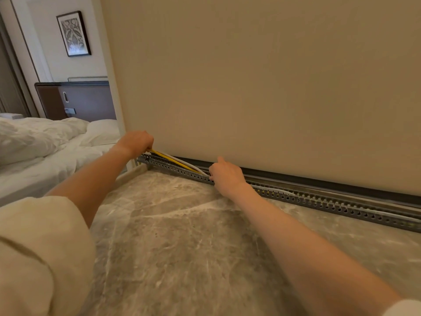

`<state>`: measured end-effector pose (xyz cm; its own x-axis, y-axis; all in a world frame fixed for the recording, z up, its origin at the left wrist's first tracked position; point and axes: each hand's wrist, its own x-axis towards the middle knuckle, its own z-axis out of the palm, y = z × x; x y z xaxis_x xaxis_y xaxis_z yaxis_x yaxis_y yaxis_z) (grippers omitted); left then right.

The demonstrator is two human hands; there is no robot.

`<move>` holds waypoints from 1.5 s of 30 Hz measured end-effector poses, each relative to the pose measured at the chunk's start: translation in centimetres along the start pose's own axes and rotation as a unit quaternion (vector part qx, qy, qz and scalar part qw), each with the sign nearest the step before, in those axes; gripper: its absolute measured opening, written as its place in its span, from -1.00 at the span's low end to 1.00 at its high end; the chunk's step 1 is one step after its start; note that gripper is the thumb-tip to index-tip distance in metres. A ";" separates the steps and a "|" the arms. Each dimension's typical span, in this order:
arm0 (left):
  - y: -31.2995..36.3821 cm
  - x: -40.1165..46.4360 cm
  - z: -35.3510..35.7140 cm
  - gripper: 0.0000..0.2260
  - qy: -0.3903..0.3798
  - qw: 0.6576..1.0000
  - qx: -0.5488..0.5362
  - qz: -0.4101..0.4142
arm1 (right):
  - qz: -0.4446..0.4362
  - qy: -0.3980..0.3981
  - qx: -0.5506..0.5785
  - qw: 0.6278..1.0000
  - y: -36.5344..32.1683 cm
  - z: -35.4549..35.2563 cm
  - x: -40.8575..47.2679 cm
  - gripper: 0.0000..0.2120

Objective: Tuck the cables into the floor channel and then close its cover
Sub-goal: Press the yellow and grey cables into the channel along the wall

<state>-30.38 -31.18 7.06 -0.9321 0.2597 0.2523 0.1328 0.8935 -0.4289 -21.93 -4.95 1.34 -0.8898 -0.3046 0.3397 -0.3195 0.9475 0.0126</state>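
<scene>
A grey slotted floor channel (pixel 330 202) runs along the foot of the beige wall, its top uncovered. A yellow cable (pixel 169 158) and a white cable (pixel 182 161) rise out of it at a slant toward the left. My left hand (pixel 136 142) is shut on the raised ends of these cables above the channel's left end. My right hand (pixel 225 175) presses down on the cables at the channel's rim, fingers curled over them. Right of that hand, a white cable (pixel 276 190) lies inside the channel. No cover is visible.
Marbled stone floor (pixel 182 236) spreads in front of the channel. A bed with white linen (pixel 45 156) stands at the left, close to the channel's left end. A dark skirting strip (pixel 341 185) runs behind the channel. A framed picture (pixel 73 34) hangs in the far room.
</scene>
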 end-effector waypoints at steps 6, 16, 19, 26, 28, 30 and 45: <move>-0.4 -0.4 0.8 -0.84 0.009 0.998 -0.067 -0.009 | 0.003 0.000 0.001 1.000 -0.2 0.0 0.0 -0.88; 0.5 -1.5 2.5 -0.84 0.094 0.980 -0.145 -0.096 | 0.005 0.003 0.010 1.000 0.1 0.2 0.2 -0.91; 1.2 -1.6 2.8 -0.82 0.116 0.967 -0.190 -0.125 | 0.003 0.000 0.014 1.000 0.3 0.1 0.2 -0.90; 0.1 -1.7 3.4 -0.76 0.115 0.908 -0.362 -0.175 | 0.002 -0.010 0.022 1.000 0.3 -0.2 0.0 -0.82; 0.6 -1.9 3.6 -0.73 0.115 0.911 -0.352 -0.182 | 0.001 -0.007 0.022 1.000 0.3 -0.2 -0.1 -0.83; 0.9 -1.8 3.8 -0.72 0.107 0.913 -0.347 -0.184 | -0.002 -0.006 0.020 1.000 0.3 -0.3 -0.2 -0.84; -0.2 -1.5 4.6 -0.76 0.105 0.932 -0.306 -0.166 | 0.002 -0.023 0.021 1.000 0.5 -0.5 -0.1 -0.84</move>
<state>-30.55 -33.40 2.74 -0.8785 -0.0602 0.4740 0.0751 0.9623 0.2614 -21.87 -4.45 1.75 -0.9045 -0.3067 0.2965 -0.3295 0.9437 -0.0291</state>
